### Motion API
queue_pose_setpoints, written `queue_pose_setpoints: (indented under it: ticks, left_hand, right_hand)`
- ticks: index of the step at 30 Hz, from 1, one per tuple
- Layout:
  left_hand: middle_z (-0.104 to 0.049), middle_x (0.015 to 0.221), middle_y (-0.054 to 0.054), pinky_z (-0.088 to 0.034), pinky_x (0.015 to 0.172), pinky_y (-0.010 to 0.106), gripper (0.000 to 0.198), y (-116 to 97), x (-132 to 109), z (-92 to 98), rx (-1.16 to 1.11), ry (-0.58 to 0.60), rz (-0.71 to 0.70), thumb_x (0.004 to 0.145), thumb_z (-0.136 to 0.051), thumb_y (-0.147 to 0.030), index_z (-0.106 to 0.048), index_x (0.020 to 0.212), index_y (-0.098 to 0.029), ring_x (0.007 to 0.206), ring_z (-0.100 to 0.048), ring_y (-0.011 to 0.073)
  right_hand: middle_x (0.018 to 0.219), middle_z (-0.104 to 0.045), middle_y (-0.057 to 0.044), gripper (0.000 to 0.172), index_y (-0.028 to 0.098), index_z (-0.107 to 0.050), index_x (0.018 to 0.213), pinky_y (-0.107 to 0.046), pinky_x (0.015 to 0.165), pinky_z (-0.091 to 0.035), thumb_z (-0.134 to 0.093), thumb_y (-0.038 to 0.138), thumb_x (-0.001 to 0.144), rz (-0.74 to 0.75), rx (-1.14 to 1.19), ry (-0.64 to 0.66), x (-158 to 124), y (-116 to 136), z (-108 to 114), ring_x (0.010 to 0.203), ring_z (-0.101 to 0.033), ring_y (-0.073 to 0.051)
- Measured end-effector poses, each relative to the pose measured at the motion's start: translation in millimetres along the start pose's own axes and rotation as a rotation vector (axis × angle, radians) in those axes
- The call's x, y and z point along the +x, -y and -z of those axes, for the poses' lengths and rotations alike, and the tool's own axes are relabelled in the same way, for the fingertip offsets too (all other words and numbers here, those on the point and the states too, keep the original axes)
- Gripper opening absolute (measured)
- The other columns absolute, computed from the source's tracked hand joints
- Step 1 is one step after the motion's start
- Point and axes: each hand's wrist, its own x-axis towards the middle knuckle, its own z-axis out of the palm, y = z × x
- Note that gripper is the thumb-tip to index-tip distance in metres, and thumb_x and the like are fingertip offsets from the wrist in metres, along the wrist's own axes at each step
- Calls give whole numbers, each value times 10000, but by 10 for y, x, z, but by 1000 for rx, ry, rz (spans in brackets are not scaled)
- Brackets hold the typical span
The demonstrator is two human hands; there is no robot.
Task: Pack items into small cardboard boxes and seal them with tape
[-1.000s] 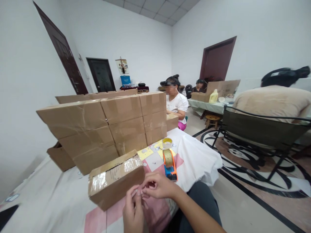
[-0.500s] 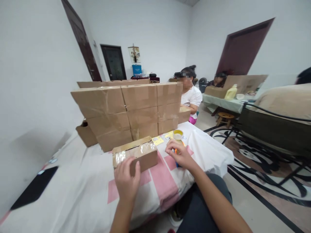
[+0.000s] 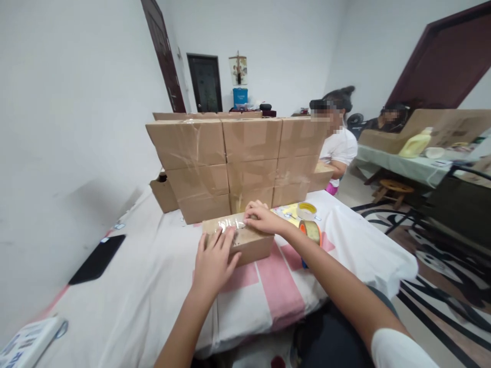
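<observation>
A small brown cardboard box (image 3: 251, 251) lies lengthwise on the table before me, with shiny clear tape along its top. My left hand (image 3: 215, 258) rests at its left end, fingers spread over the taped top and thumb by the front side. On the top toward the right is my right hand (image 3: 263, 217), its fingers bent and close together; whatever they pinch or press is hidden. Right of the box stands a tape dispenser (image 3: 313, 231) with orange and blue parts, partly behind my right forearm. A loose roll of tape (image 3: 307, 209) lies just beyond it.
Stacked cardboard boxes (image 3: 251, 140) form a wall behind the small box. An open carton (image 3: 164, 194) stands at their left. A black flat pad (image 3: 97, 259) lies on the white and pink cloth (image 3: 153, 286). A person in a white shirt (image 3: 339, 153) sits beyond the stack.
My right hand has moved left from beside the tape dispenser onto the box top. The gap along the box's top no longer shows. The view has turned left.
</observation>
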Motion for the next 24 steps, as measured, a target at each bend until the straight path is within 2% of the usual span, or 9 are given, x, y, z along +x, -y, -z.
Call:
queue_pose_setpoints:
  ticks: [6,9,13,16,19,21,24]
  left_hand:
    - [-502,1550,72,-154,1184,650,501,-109,40,27,41,1,15,965,-528,-311,-504,1465,-288,1437,-426,351]
    - [-509,1542,69,-111,1209,627,497,-201,69,-25,-6,2,-21,981,-501,-302,-488,1477,-281,1433,-443,303]
    - [-579,1476,87,-150,1213,579,467,-303,70,-116,-46,1,-17,991,-480,-269,-519,1456,-263,1375,-514,272]
    - [-592,1462,95,-162,1209,558,450,-338,58,-127,-44,-7,-2,999,-467,-270,-536,1443,-249,1350,-537,271]
    - [-586,1470,78,-165,1204,541,448,-353,52,-115,-36,-9,8,1005,-460,-279,-528,1447,-246,1344,-541,261]
    - [-587,1470,70,-183,1196,534,448,-362,46,-115,-24,-14,12,1002,-467,-281,-531,1445,-253,1340,-544,261]
    - [-598,1460,68,-229,1166,527,451,-376,21,-134,3,-34,0,986,-486,-269,-547,1433,-266,1326,-555,274]
  right_hand:
    - [1039,-620,-46,118,179,-698,879,-395,946,-300,-661,271,943,59,-55,-18,97,-159,-159,1049,-486,-217]
    - [1028,-616,-42,132,183,-701,874,-390,941,-296,-667,295,937,73,-51,-31,101,-194,-179,1037,-481,-215]
    - [1030,-594,-46,162,186,-679,825,-400,947,-310,-699,327,902,40,-71,-34,104,-190,-200,1046,-472,-228]
    - [1079,-558,-70,242,187,-632,854,-418,942,-351,-759,392,832,-80,-158,-101,104,-160,-219,1081,-465,-264]
    - [1152,-530,-110,484,182,-590,1010,-453,942,-399,-827,498,729,-290,-218,-199,100,-139,-233,1113,-480,-312]
    - [1191,-531,-128,598,172,-554,1119,-451,938,-423,-834,512,714,-375,-188,-235,87,-135,-238,1122,-513,-319]
    - [1177,-584,-135,606,164,-541,1161,-411,895,-456,-814,504,741,-440,-71,-208,44,-140,-241,1078,-584,-301]
